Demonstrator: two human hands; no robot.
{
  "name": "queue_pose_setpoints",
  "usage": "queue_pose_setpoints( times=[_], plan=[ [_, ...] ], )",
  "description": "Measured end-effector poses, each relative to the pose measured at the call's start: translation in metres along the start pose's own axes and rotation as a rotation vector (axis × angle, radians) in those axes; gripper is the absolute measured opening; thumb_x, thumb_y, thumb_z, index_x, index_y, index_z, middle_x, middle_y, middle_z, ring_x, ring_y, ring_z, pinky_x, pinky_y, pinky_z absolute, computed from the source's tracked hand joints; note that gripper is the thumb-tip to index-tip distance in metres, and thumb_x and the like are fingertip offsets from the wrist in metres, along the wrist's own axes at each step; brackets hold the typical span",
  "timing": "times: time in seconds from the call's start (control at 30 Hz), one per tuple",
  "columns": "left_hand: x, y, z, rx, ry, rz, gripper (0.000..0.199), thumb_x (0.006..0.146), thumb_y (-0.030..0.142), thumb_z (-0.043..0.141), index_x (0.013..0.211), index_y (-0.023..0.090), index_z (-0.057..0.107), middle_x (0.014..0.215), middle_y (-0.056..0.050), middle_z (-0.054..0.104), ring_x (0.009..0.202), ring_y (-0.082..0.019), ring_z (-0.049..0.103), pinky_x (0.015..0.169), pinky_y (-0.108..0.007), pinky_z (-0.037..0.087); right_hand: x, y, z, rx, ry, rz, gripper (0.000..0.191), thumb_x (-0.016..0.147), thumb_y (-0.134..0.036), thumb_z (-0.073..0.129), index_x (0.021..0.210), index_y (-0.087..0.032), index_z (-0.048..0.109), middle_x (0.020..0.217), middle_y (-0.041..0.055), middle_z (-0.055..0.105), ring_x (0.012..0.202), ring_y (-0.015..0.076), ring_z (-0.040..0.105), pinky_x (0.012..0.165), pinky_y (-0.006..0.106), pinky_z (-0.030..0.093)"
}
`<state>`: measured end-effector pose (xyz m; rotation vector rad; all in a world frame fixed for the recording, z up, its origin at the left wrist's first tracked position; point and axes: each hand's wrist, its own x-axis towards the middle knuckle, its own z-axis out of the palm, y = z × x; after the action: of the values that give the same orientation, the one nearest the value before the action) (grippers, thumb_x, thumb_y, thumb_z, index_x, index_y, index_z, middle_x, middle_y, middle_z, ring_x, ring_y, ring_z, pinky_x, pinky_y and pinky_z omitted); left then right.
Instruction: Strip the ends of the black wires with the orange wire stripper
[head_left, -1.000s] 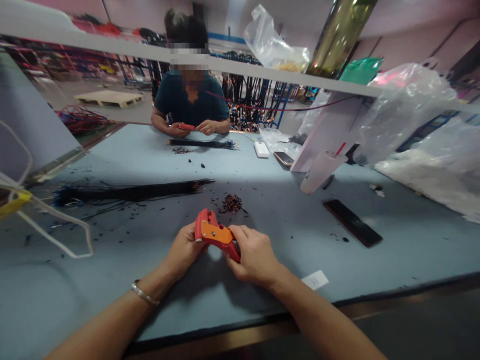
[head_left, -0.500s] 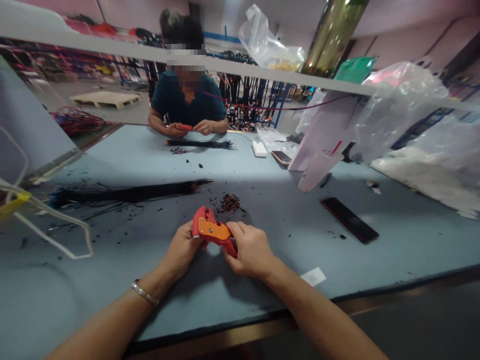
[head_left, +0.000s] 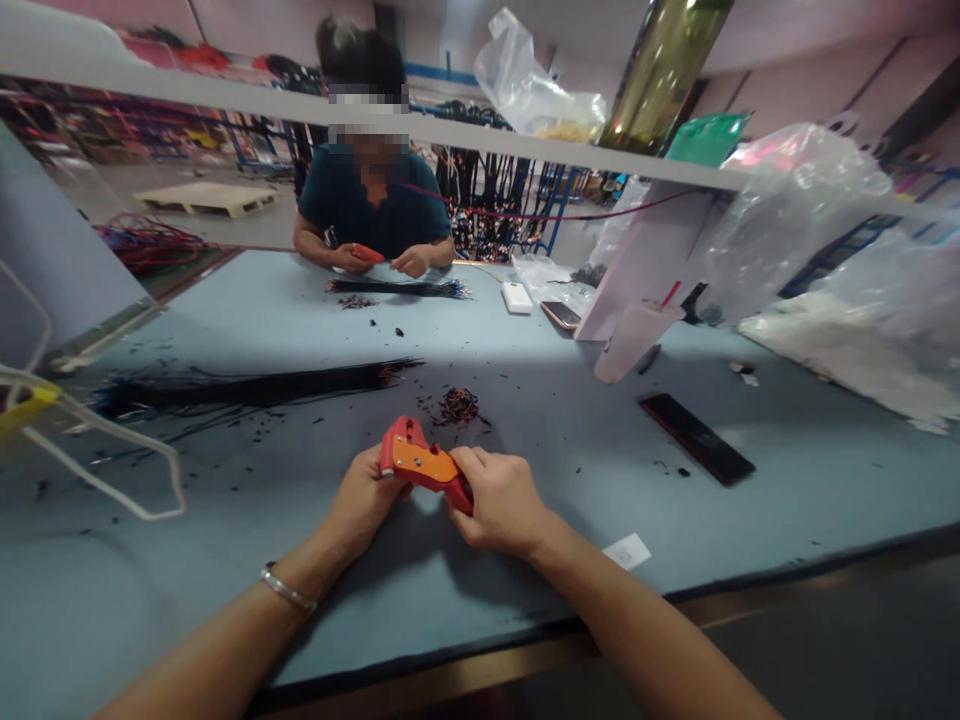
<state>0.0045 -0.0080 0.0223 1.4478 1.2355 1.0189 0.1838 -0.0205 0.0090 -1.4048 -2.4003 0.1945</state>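
Red-and-orange hand tool (head_left: 429, 466) held above bench (head_left: 450, 605). Right hand (head_left: 501, 502) fingers wrapped round handles, likely best hold; left hand (head_left: 365, 502) fingers curled at head, grip unclear. Looks stiff, lightish, sturdy.

Smooth, plastic-looking tool (head_left: 431, 468), matt tabletop (head_left: 581, 420), shiny metal bracelet (head_left: 287, 589)

Right hand (head_left: 498, 500) curled beside left hand (head_left: 369, 492)

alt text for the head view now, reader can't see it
Left hand and right hand hold a red and orange tool above a table, near a pile of dark scraps. Black wires lie farther left; a person is opposite.
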Motion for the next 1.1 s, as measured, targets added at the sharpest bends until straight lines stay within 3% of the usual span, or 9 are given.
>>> queue_pose_setpoints(
  times=[0.27,0.6,0.93,1.1],
  plan=[
    [0.002,-0.003,0.001,-0.023,0.015,0.006,0.037,0.069,0.051,0.062,0.054,0.018,0.051,0.048,0.003,0.047,0.048,-0.011,0.037,0.048,-0.022,0.031,0.002,0.001,0.0,-0.044,-0.058,0.011,0.03,0.071,-0.027,0.056,0.099,-0.018,0.054,0.088,0.0058,0.067,0.073,0.0203,0.062,0.06,0.028,0.037],
    [0.007,-0.013,0.003,-0.07,0.03,-0.068,0.038,0.068,0.048,0.064,0.052,0.018,0.048,0.047,0.003,0.046,0.048,-0.01,0.036,0.048,-0.022,0.029,0.008,0.007,0.005,-0.039,-0.036,0.004,0.02,0.07,-0.025,0.057,0.089,-0.02,0.052,0.081,0.0047,0.067,0.068,0.0193,0.062,0.057,0.027,0.036],
    [0.008,-0.011,0.004,-0.109,0.037,-0.072,0.046,0.066,0.059,0.067,0.055,0.018,0.05,0.048,0.004,0.046,0.048,-0.01,0.036,0.048,-0.022,0.03,0.01,0.01,0.008,-0.032,-0.054,0.0,0.014,0.071,-0.022,0.057,0.084,-0.02,0.051,0.076,0.004,0.066,0.066,0.0189,0.061,0.057,0.026,0.036],
    [0.009,-0.014,0.001,-0.161,0.034,-0.056,0.044,0.069,0.058,0.068,0.062,0.016,0.057,0.052,0.005,0.048,0.046,-0.008,0.036,0.046,-0.021,0.028,0.012,0.01,0.002,0.046,-0.004,0.088,0.015,0.072,-0.024,0.058,0.086,-0.02,0.054,0.075,0.0032,0.065,0.065,0.0184,0.06,0.059,0.026,0.036]
  ],
)
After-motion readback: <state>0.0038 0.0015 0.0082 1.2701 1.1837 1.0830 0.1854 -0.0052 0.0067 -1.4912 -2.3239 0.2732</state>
